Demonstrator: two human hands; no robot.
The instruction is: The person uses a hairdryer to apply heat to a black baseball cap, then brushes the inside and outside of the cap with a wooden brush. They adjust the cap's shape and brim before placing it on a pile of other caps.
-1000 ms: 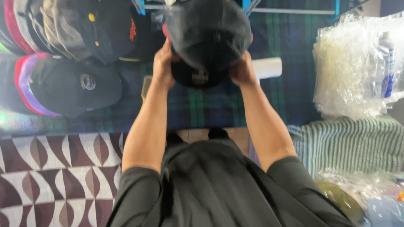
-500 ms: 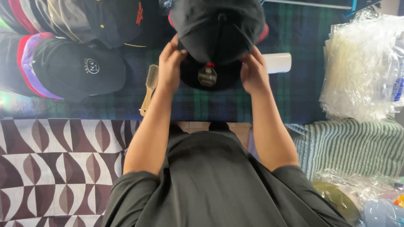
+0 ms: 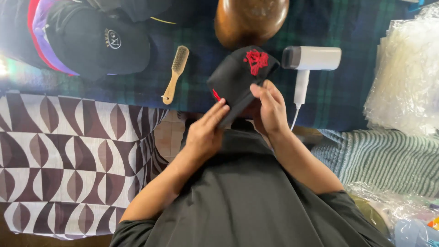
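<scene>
Held above the plaid-covered surface point(image 3: 137, 93), the black fabric cap with red embroidery point(image 3: 240, 75) looks light and soft (stiffest along its brim), pinched there by the left hand point(image 3: 206, 132) and right hand point(image 3: 270, 110).

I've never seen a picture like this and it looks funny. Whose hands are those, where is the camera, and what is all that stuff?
The camera sits on a person's head and looks down, so you see their dark shirt and their own two arms. The left hand and the right hand hold a black cap with a red design, by its brim. In front is a table with a dark checked cloth. On it lie a wooden brush, a white hair dryer, a round brown wooden form, more caps and clear plastic bags.
</scene>
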